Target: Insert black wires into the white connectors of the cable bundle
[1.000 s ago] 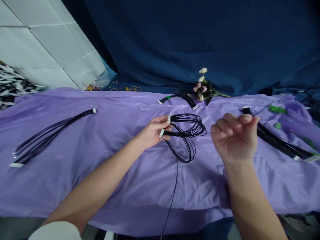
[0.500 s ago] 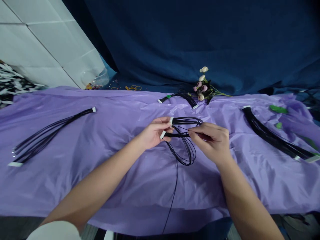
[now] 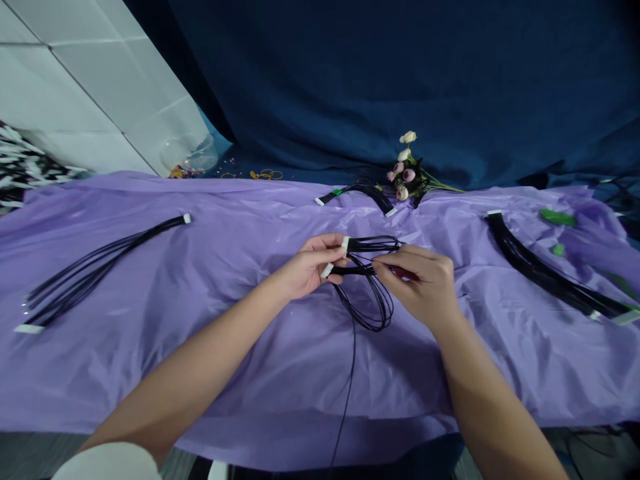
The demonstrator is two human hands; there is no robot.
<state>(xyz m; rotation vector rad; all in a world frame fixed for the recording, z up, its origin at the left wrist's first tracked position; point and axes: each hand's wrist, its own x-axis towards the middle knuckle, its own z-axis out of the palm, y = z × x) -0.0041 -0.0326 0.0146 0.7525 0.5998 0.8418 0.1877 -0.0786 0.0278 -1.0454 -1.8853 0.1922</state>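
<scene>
Near the middle of the view, my left hand (image 3: 313, 267) is closed on the connector end of a black wire harness (image 3: 367, 313). Two white connectors show at its fingers, an upper connector (image 3: 345, 245) and a lower connector (image 3: 327, 271). The bundled wires run right from them and loop down below. My right hand (image 3: 423, 273) pinches a thin black wire of the harness between thumb and forefinger, just right of the connectors. One loose wire (image 3: 350, 380) hangs from the loop toward the front edge. The wire tip at the right fingertips is too small to make out.
On the purple cloth (image 3: 225, 373) lie a wire harness at left (image 3: 110, 260), a short harness at the back (image 3: 365, 190) and a thick harness at right (image 3: 540, 273). Artificial flowers (image 3: 407, 175) and green leaves (image 3: 557, 217) lie toward the back. A blue curtain (image 3: 400, 73) hangs behind.
My right hand has shifted slightly left, closer to the connectors. The upper connector has moved a little to the right in my left hand. The hanging wire has swung slightly right.
</scene>
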